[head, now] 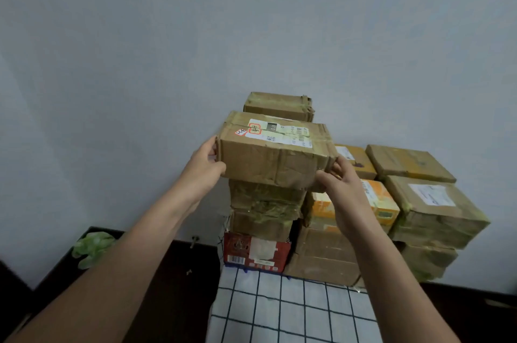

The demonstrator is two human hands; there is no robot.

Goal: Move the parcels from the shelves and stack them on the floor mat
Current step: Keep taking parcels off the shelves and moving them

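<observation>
View from my head cam, looking down at stacked parcels against a pale wall.

Both my hands clamp one brown cardboard parcel (275, 152), one at each end. My left hand (205, 166) grips the left end, thumb on the front face. My right hand (340, 183) has its fingers curled round the lower right corner.

The parcel sits at the top of the left stack, over a heavily taped brown box (265, 200). Can't tell if it rests fully on that box.

Its top carries a white shipping label (282, 134) w/ a small QR code and a dark block of digits, too blurred to read. A red-edged sticker (254, 128) has red handwriting I can't make out.

At the stack's base is a red box (256, 254) w/ a barcode, bottom left. Another taped parcel (279, 106) sits behind the held one. To the right are an orange printed box (382, 202) and a brown parcel w/ a white label (436, 208), text illegible.

The stacks stand on a white mat w/ dark grid lines (293, 312). A green leafy item (93, 247) lies on the dark floor at left.
</observation>
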